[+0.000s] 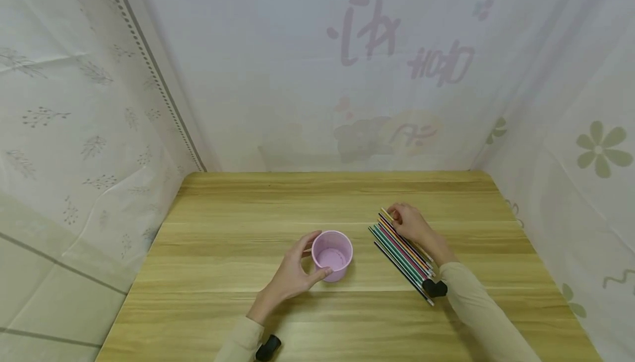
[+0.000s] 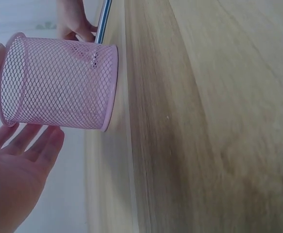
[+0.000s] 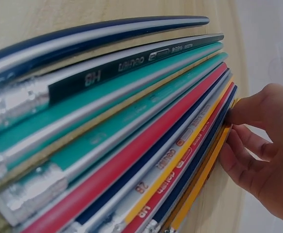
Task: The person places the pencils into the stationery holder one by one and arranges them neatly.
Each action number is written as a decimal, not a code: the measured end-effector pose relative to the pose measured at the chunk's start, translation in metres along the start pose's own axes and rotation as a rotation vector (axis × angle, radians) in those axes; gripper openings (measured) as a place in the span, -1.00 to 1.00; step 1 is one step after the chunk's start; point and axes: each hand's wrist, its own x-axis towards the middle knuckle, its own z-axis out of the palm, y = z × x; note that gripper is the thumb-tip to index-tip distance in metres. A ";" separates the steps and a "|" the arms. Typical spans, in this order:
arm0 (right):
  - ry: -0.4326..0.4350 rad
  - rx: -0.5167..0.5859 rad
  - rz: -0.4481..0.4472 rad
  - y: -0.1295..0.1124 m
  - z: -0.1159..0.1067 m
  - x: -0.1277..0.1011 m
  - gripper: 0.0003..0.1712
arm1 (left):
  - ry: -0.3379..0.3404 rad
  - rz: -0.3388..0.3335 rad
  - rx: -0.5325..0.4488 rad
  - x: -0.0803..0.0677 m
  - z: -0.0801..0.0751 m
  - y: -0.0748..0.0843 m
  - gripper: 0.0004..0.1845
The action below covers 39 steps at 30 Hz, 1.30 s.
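A pink mesh pencil cup (image 1: 333, 249) stands upright on the table, its inside bare as seen from above. My left hand (image 1: 291, 275) holds it from the left, with the thumb at the near rim and the fingers along the far side; the left wrist view shows the mesh wall (image 2: 58, 82) between them. To the right lies a slanting row of several pencils (image 1: 403, 252), green, red, dark blue, black and yellow. At the row's far end my right hand (image 1: 410, 224) pinches a yellow pencil (image 3: 199, 180) near its tip, thumb beside the dark blue one.
The wooden table (image 1: 223, 207) runs back to a pale printed curtain (image 1: 278, 103), with more curtain on both sides. A dark blue pencil (image 1: 397, 265) lies slightly apart on the row's near side. Each wrist carries a small black camera.
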 end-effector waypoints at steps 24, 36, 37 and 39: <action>0.032 -0.055 -0.031 -0.027 -0.027 0.012 -0.55 | -0.071 -0.067 -0.106 0.001 -0.004 0.003 -0.17; 0.091 -0.048 -0.145 -0.059 -0.054 0.025 -0.41 | -0.078 -0.048 -0.101 0.001 -0.004 0.006 -0.16; 0.092 -0.042 -0.152 -0.062 -0.056 0.025 -0.41 | -0.077 -0.048 -0.103 0.002 -0.005 0.010 -0.16; 0.094 -0.027 -0.156 -0.069 -0.061 0.026 -0.40 | -0.077 -0.048 -0.111 0.002 -0.008 0.018 -0.18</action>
